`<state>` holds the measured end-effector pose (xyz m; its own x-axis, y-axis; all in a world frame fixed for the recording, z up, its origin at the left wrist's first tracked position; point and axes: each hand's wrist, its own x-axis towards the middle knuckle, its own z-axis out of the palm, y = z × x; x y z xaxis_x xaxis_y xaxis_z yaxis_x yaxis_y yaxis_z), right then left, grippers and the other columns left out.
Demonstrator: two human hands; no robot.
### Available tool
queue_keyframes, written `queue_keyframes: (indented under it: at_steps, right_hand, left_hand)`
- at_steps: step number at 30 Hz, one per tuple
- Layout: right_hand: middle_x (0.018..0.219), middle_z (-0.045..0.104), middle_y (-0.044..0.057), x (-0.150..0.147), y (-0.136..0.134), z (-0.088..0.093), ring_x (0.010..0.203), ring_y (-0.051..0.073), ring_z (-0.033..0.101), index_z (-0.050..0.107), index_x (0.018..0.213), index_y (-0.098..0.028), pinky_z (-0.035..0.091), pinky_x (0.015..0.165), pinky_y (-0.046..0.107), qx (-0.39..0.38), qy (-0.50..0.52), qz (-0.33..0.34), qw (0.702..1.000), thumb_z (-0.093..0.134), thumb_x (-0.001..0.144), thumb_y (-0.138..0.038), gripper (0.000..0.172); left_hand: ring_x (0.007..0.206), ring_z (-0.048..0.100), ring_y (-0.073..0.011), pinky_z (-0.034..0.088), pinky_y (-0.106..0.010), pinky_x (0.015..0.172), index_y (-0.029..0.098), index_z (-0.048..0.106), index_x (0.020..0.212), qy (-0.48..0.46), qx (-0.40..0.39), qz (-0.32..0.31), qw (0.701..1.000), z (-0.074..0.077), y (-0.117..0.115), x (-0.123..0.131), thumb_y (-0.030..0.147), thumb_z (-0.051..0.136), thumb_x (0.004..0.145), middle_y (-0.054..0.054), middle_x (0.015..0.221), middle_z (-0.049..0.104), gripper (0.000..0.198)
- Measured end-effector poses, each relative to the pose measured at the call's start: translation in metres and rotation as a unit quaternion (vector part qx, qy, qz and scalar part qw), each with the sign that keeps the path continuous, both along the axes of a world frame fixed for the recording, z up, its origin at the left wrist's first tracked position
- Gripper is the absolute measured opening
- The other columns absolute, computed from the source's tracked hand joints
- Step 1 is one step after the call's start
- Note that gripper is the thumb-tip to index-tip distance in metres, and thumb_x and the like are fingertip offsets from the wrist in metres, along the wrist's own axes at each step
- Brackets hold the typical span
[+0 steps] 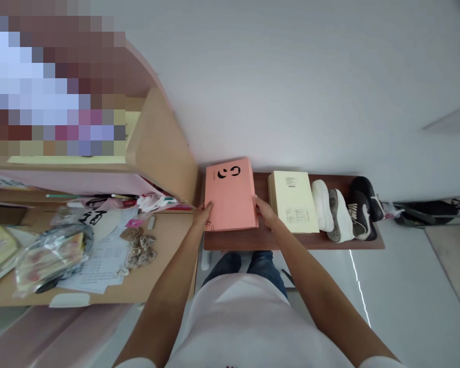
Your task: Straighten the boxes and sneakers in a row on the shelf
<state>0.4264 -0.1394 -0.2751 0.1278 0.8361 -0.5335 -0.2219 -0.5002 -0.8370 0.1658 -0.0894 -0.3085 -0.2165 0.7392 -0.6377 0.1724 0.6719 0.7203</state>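
A pink box [230, 199] with black lettering on its top is at the left end of a brown wooden shelf [237, 240]. My left hand [202, 214] grips its left side, thumb on the top face. On the opposite side my right hand [266, 211] holds the box's right edge, with most of its fingers hidden. The box is slightly tilted; I cannot tell whether it rests on the shelf or is held just above it. Close to my right hand stands a cream box [294, 202] with small printed labels.
Right of the cream box are white shoes [322, 204] and black shoes [359, 212]. A black bag [429, 212] lies beyond the shelf. On the left, a desk [172, 245] holds papers [99, 255], a clear plastic bag [57, 255] and a patterned scrunchie [138, 248]. A wall is behind.
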Motion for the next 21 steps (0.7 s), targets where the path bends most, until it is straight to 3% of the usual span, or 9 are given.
queue_keyframes:
  at_steps: [4,9,16,21]
  right_hand:
    - [0.126,0.074,0.008,0.000,0.002,-0.004,0.119,0.028,0.067,0.071,0.118,-0.022,0.053,0.105,0.043,-0.020,0.006,0.015,1.000,0.073,0.083,-0.054,0.047]
    - [0.128,0.073,0.011,-0.002,0.004,-0.018,0.115,0.026,0.069,0.068,0.120,-0.021,0.057,0.101,0.043,-0.065,0.001,0.009,0.998,0.069,0.088,-0.051,0.044]
    - [0.135,0.068,0.016,-0.001,0.008,-0.037,0.116,0.026,0.069,0.061,0.129,-0.017,0.057,0.103,0.044,-0.099,-0.001,-0.002,0.995,0.069,0.090,-0.050,0.051]
    - [0.138,0.066,0.015,0.000,0.010,-0.043,0.119,0.027,0.068,0.058,0.134,-0.018,0.055,0.107,0.049,-0.103,0.000,0.002,0.995,0.069,0.091,-0.049,0.054]
  left_hand:
    - [0.105,0.073,-0.0275,0.061,-0.033,0.076,0.020,0.072,0.120,-0.004,0.044,-0.008,0.999,0.000,0.002,0.004,0.054,0.072,0.085,-0.014,0.117,0.076,0.049]
    - [0.113,0.071,-0.0274,0.058,-0.037,0.094,0.019,0.072,0.125,-0.013,0.079,-0.021,0.997,-0.005,0.004,0.012,0.044,0.071,0.088,-0.013,0.121,0.075,0.044]
    - [0.119,0.069,-0.0278,0.054,-0.039,0.101,0.020,0.068,0.133,0.044,0.085,-0.055,0.994,-0.014,0.006,0.017,0.043,0.069,0.090,-0.012,0.124,0.074,0.049]
    - [0.117,0.070,-0.0292,0.056,-0.040,0.097,0.019,0.066,0.134,0.068,0.074,-0.064,0.993,-0.013,0.006,0.018,0.047,0.068,0.091,-0.014,0.125,0.074,0.052]
